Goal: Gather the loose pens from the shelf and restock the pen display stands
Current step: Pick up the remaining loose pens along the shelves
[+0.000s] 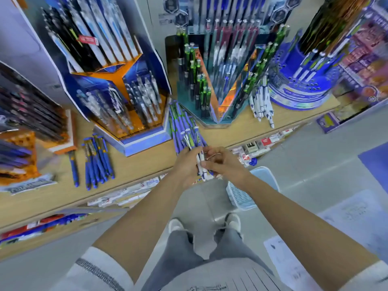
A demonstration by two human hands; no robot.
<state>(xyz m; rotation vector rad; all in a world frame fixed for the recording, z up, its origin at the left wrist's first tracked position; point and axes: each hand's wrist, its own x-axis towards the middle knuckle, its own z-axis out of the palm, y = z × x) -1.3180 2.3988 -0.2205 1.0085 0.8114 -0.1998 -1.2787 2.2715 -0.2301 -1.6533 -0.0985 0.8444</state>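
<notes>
My left hand grips a bunch of blue-and-green pens that fans up over the wooden shelf. My right hand meets it at the shelf's front edge and pinches the white pens in the bunch. Loose blue pens lie on the shelf to the left. A heap of white-and-blue pens lies to the right. Behind stand an orange-and-blue display stand, a V-shaped stand with green pens and a round blue stand.
An orange box of pens sits at the far left of the shelf. A light blue basket stands on the floor by my right forearm. Lower shelves hold packaged goods. Papers lie on the floor at the right.
</notes>
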